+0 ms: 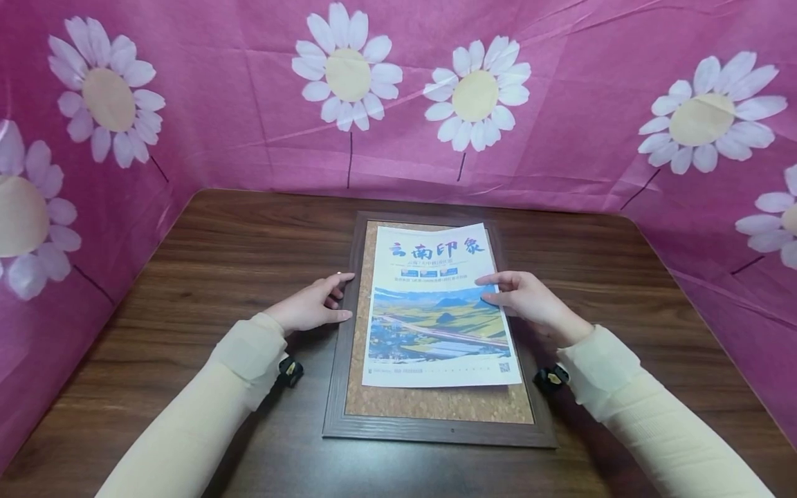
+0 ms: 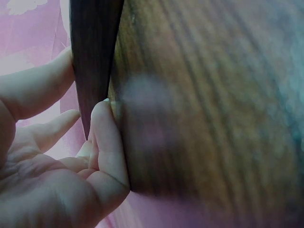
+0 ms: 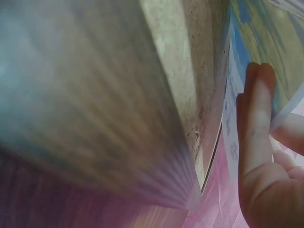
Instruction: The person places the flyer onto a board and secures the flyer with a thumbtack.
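Observation:
A paper poster (image 1: 438, 321) with a landscape picture and blue-purple lettering lies over a cork board (image 1: 436, 404) in a dark brown frame (image 1: 436, 432). My right hand (image 1: 529, 301) pinches the poster's right edge. In the right wrist view its fingers (image 3: 256, 118) lie along the paper, and the thumb is partly hidden by it. My left hand (image 1: 311, 301) touches the frame's left side with thumb and index finger. The left wrist view shows its lower fingers (image 2: 107, 142) curled beside the frame, near the table.
The framed board lies on a dark wood-grain table (image 1: 187, 311). Behind and beside it hangs a pink cloth (image 1: 249, 104) printed with white daisies. Small black devices are strapped at the left wrist (image 1: 290, 371) and the right wrist (image 1: 551, 377), under cream sleeves.

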Demonstrator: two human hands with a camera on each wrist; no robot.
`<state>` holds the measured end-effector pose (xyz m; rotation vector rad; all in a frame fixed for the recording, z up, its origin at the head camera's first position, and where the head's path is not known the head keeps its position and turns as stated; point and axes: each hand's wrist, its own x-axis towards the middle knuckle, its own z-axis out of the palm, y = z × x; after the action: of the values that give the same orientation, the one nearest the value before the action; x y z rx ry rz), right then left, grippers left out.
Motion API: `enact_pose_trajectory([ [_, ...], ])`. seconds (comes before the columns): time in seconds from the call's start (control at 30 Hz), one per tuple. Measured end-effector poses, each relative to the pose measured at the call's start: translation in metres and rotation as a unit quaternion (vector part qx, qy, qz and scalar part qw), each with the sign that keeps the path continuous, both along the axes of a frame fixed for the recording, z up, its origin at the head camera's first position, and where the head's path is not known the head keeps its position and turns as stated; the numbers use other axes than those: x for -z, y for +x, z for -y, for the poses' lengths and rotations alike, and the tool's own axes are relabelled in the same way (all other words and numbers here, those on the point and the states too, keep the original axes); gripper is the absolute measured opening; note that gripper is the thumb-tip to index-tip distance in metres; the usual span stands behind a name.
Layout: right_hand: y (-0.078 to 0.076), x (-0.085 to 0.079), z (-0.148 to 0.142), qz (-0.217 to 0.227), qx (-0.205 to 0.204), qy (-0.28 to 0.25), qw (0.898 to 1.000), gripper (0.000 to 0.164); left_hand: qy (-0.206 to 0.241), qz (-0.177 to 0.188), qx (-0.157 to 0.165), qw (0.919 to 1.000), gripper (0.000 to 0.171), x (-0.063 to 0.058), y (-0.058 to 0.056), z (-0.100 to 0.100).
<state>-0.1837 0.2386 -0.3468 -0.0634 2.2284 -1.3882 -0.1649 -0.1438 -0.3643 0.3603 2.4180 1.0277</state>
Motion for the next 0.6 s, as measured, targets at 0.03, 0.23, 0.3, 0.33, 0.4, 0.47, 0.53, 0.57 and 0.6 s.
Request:
enact_pose_trajectory([
  [0.03,0.0000,0.0004,0.0000,-0.001,-0.003,0.005,1.000,0.044,0.000,-0.001,-0.001,1.0000,0.072,0.0000,0.0001,0.0002],
  [0.23,-0.0011,0.0018,0.0027,-0.009,-0.038,0.042,0.998,0.043,0.001,0.003,-0.006,1.0000,0.072,-0.0007,0.0003,0.0014],
  [0.3,-0.0009,0.0016,0.0040,-0.008,-0.046,0.052,0.998,0.042,0.001,0.004,-0.005,1.0000,0.072,-0.0007,0.0001,0.0018],
  [0.33,-0.0006,0.0012,0.0046,-0.007,-0.049,0.057,0.997,0.042,0.000,0.005,-0.005,1.0000,0.072,-0.0008,-0.0001,0.0019],
  [0.4,-0.0003,0.0008,0.0056,-0.007,-0.054,0.063,0.997,0.042,0.000,0.005,-0.005,1.0000,0.072,-0.0009,-0.0002,0.0019],
  [0.47,0.0001,0.0003,0.0064,-0.007,-0.058,0.067,0.996,0.041,0.000,0.004,-0.003,1.0000,0.072,-0.0012,-0.0001,0.0020],
  [0.53,0.0000,0.0005,0.0069,-0.013,-0.065,0.077,0.995,0.041,0.000,0.004,-0.003,1.0000,0.072,-0.0011,-0.0002,0.0019],
  [0.57,-0.0002,0.0007,0.0071,-0.017,-0.069,0.085,0.994,0.040,-0.001,0.003,-0.002,1.0000,0.072,-0.0010,-0.0002,0.0018],
  [0.6,-0.0002,0.0008,0.0072,-0.021,-0.074,0.093,0.993,0.040,-0.002,0.002,-0.001,1.0000,0.072,-0.0010,-0.0003,0.0018],
])
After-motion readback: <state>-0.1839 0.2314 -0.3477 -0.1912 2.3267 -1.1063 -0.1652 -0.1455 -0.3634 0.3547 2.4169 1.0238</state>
